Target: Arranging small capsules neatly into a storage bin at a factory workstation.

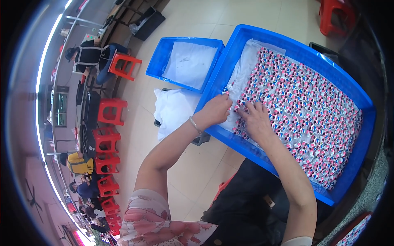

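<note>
A large blue tub (223, 61) is lined with white paper (242, 69) and holds rows of small pink, white and blue pieces with dark round spots (295, 106). My left hand (215, 110), with a bangle on its wrist, is at the tub's near left side. Its fingers are curled closed by a small coloured piece, and what they grip is too small to make out. Just to its right, my right hand (257, 123) reaches over the left end of the rows. Its fingers are spread and bent down onto the pieces.
Left of the tub stands a smaller blue tub (150, 65) with a white sheet inside. White paper (176, 108) covers a dark crate below it. Red stools (111, 111) line a long bench at left, where several people sit. Another red stool (335, 18) stands far right.
</note>
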{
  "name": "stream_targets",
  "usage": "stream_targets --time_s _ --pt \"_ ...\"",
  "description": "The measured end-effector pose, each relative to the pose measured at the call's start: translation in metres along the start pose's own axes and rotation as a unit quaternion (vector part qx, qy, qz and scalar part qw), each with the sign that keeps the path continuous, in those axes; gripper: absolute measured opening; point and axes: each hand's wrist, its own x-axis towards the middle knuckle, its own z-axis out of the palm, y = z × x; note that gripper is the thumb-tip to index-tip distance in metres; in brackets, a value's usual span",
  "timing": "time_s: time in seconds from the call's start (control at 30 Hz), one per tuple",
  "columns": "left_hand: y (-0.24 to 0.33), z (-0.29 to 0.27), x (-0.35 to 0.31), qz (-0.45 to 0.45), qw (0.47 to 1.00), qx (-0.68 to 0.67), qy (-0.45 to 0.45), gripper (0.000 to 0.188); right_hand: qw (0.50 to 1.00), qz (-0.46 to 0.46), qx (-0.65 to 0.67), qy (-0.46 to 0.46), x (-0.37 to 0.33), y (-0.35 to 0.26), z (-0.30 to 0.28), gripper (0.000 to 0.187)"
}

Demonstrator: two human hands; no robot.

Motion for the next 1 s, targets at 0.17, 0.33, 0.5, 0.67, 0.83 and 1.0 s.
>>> stream_targets --time_s 0.17,0.33,0.5,0.67,0.83,1.0 --pt "0.000 0.006 -0.002 0.004 0.997 0.083 -0.002 0.020 0.997 0.039 0.056 0.025 -0.012 0.004 -0.020 0.048" --pt "0.003 0.010 0.004 0.018 0.993 0.118 -0.012 0.023 0.996 0.045 0.077 0.031 -0.028 0.012 -0.027 0.044" --pt "-0.006 0.008 0.000 0.001 0.998 0.059 0.020 0.023 0.993 0.061 0.104 0.020 -0.034 0.012 -0.033 0.044" --pt "0.011 -0.008 0.012 -0.144 0.983 -0.094 -0.064 0.028 0.992 0.065 0.107 0.033 -0.041 0.017 -0.031 0.045" --pt "0.003 0.006 0.017 -0.180 0.972 -0.092 -0.120 0.039 0.990 0.069 0.121 0.023 -0.038 0.013 -0.030 0.044" --pt "0.006 0.002 0.014 -0.184 0.975 -0.100 -0.074 0.032 0.989 0.075 0.125 0.021 -0.042 0.017 -0.030 0.043"
